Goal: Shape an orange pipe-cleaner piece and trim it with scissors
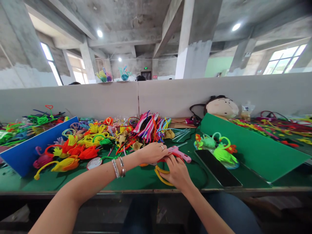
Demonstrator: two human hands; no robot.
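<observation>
My left hand (154,152) reaches in palm down, fingers curled and a ring on one of them. What lies under those fingers is hidden. A pink glue gun (180,154) with a red part shows right at its fingertips, between both hands. My right hand (177,173) is bent around a yellow fuzzy pipe-cleaner loop (162,179), its thumb against the loop and its upper fingers touching the glue gun's red part. Some orange material (144,164) peeks out below my left wrist. Both hands meet just above the green tabletop (136,180).
Fuzzy swans (64,164) and flowers pile up at left behind a blue board (44,143). Bundled pipe cleaners (148,126) stand at centre back. At right are a phone (216,167), a green swan (224,153), a green board (253,146) and a plush face bag (221,108).
</observation>
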